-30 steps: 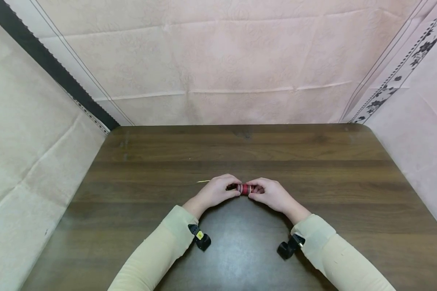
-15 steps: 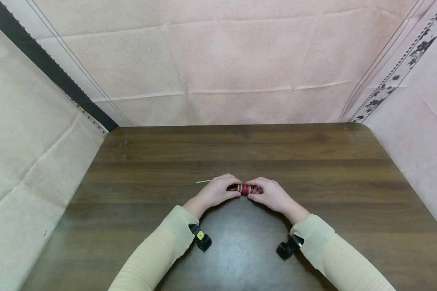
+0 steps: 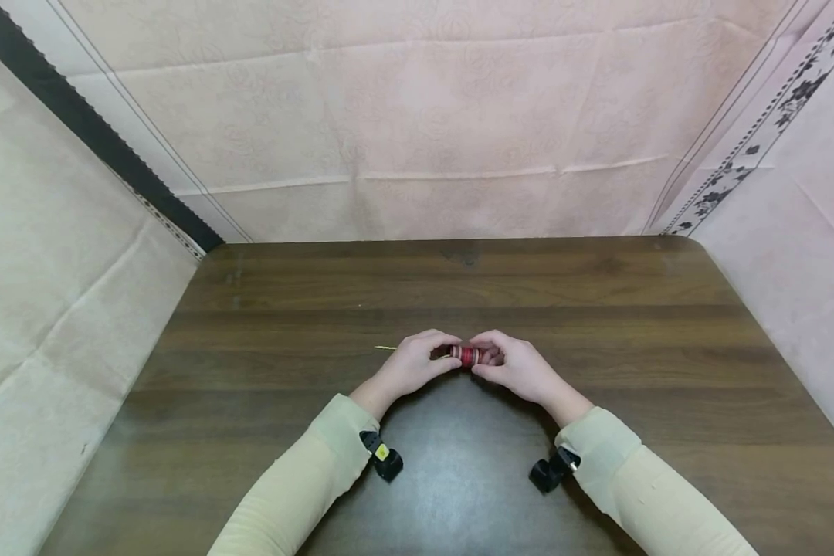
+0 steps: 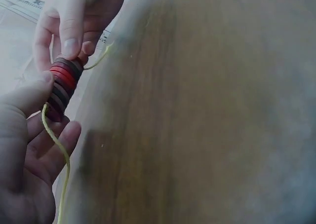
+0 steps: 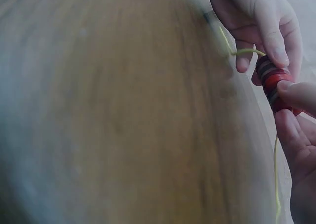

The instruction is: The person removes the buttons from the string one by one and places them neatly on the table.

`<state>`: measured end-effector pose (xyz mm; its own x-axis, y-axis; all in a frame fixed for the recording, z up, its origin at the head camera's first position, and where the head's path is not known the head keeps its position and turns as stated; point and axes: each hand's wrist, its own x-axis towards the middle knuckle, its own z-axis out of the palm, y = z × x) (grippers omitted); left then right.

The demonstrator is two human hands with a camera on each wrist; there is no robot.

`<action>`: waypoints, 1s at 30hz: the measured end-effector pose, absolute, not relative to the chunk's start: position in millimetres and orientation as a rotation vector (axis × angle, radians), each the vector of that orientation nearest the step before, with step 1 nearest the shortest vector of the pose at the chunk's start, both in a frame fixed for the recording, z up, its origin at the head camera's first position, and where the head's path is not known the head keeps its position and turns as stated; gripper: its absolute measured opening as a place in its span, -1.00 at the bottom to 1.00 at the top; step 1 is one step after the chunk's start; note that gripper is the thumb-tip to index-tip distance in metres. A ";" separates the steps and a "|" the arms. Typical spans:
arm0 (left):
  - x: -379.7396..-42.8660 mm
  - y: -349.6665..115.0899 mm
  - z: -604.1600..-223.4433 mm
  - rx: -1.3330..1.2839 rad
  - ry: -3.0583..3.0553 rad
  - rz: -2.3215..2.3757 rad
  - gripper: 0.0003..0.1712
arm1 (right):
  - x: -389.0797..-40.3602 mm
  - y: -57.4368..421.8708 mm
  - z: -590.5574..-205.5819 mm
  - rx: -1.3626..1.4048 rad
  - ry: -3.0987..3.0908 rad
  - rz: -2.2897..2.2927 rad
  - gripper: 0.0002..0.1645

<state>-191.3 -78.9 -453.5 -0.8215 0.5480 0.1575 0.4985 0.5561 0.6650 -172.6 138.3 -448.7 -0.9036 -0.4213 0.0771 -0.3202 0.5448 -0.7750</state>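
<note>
Between the two hands, over the middle of the table, is a short stack of round discs [image 3: 466, 356] in red, brown and grey. A yellow cord [image 4: 59, 145] comes out of both ends of the stack. My left hand [image 3: 417, 364] pinches its left end between thumb and fingers, with cord trailing past the hand. From the other side, my right hand [image 3: 520, 366] grips the right end of the discs [image 5: 271, 81]. In the right wrist view, more yellow cord [image 5: 276, 179] hangs down beside the right fingers. The discs' inner faces are hidden.
Both hands are over a dark brown wooden table [image 3: 459, 286]. Pale cloth sheets [image 3: 452, 116] surround its far and side edges. Each sleeve cuff carries a black wrist camera, the left one [image 3: 388, 463] and the right one [image 3: 546, 476].
The stack and the fingertips around it have risen slightly. The right hand's thumb and forefinger are spread a little wider around the discs. The arms stay almost in place.
</note>
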 end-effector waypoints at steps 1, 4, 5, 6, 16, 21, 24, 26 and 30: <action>-190.9 -78.8 -453.0 0.904 2.706 1.140 -0.61 | -172.2 138.4 -447.7 -0.625 2.648 -1.313 -0.58; -190.4 -78.5 -452.7 0.868 2.685 1.201 -0.61 | -171.2 138.9 -445.6 -0.589 2.640 -1.343 -0.64; -190.4 -78.5 -453.0 0.856 2.676 1.224 -0.61 | -171.0 139.1 -445.4 -0.582 2.638 -1.346 -0.65; -190.2 -78.4 -453.2 0.841 2.666 1.247 -0.62 | -170.8 139.2 -445.1 -0.575 2.636 -1.350 -0.66; -190.6 -76.8 -454.5 0.727 2.592 1.416 -0.63 | -170.8 137.8 -446.0 -0.561 2.650 -1.413 -0.68; -190.0 -75.7 -453.3 0.654 2.581 1.455 -0.58 | -170.4 135.9 -446.5 -0.570 2.667 -1.446 -0.69; -189.6 -75.3 -452.8 0.610 2.574 1.484 -0.56 | -170.1 134.3 -446.3 -0.566 2.679 -1.459 -0.70; -189.4 -75.4 -452.7 0.600 2.583 1.490 -0.56 | -169.8 133.4 -446.3 -0.564 2.683 -1.474 -0.70; -188.3 -76.3 -454.2 0.574 2.564 1.519 -0.58 | -169.7 131.7 -446.9 -0.574 2.681 -1.512 -0.70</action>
